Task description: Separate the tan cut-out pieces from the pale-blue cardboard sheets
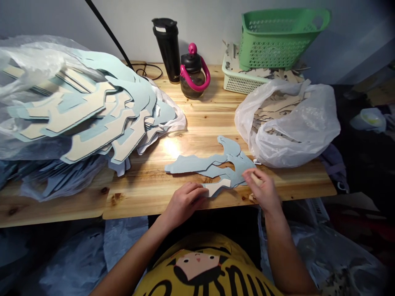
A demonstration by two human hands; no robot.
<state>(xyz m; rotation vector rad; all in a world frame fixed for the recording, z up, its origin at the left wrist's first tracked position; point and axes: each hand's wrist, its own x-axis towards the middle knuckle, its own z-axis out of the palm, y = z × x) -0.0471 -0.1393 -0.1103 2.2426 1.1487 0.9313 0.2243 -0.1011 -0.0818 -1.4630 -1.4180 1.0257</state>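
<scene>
A light blue sheet piece (197, 163) with a wavy outline and cut-out gaps lies on the wooden table in front of me. Its near arm bears a cream strip (217, 188). My left hand (189, 198) rests at the left end of that strip, with bent fingers closed over its edge. By the piece's right end is my right hand (263, 190), its thumb and fingers pinched together. Something small and beige, like a paper scrap (255, 179), shows between these fingers; its full shape is hidden.
A clear plastic bag of blue-and-cream cut pieces (83, 111) fills the left. On the right stand a white bag (296, 135) of beige scraps and a green basket (271, 49) on a pale basket (240, 80). Behind are a black tumbler (168, 49) and a pink-handled bottle (193, 78).
</scene>
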